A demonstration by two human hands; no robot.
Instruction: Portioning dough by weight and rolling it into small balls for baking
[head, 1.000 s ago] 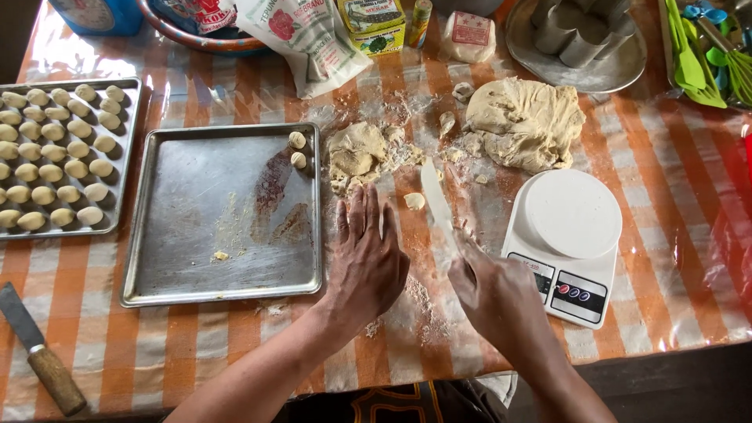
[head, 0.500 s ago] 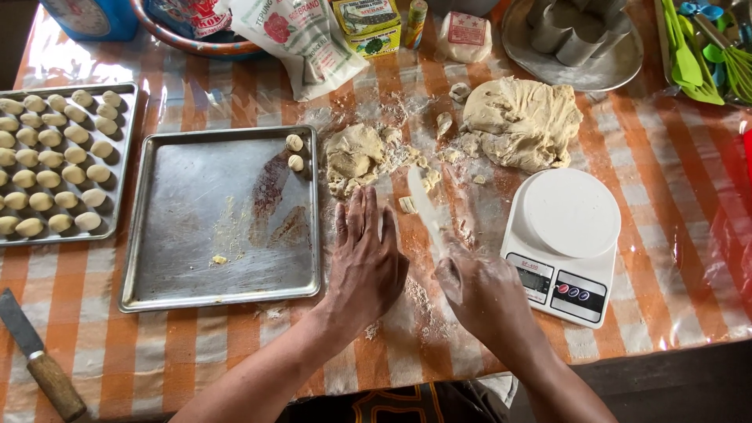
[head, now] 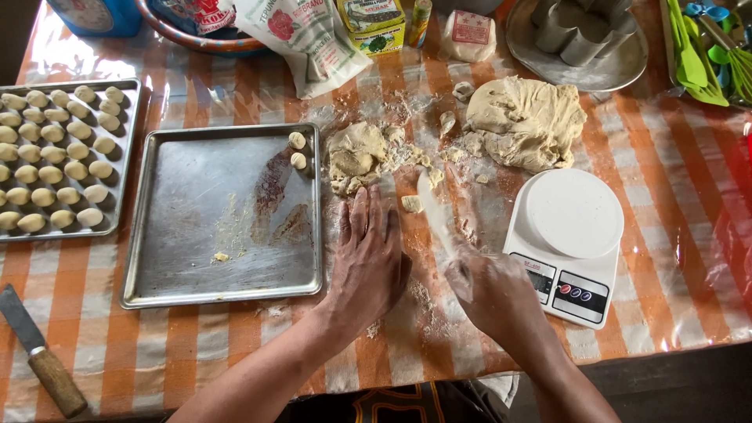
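Left hand point(head: 370, 258) flat, fingers spread on table point(head: 666, 235); right hand point(head: 493, 294) fingers closed around knife point(head: 435, 213).

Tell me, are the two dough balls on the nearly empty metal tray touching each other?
Apart. The head view shows the upper dough ball and the lower dough ball in the tray's corner with a sliver of bare metal between them.

A baking tray point(head: 125, 102) filled with rows of small dough balls point(head: 59, 157) sits at the far left. A wooden-handled knife point(head: 43, 352) lies at the near left. Far right, green utensils point(head: 697, 55) rest beside a round metal plate point(head: 619, 66) of metal moulds point(head: 576, 31). A flour bag point(head: 309, 39) lies far centre.
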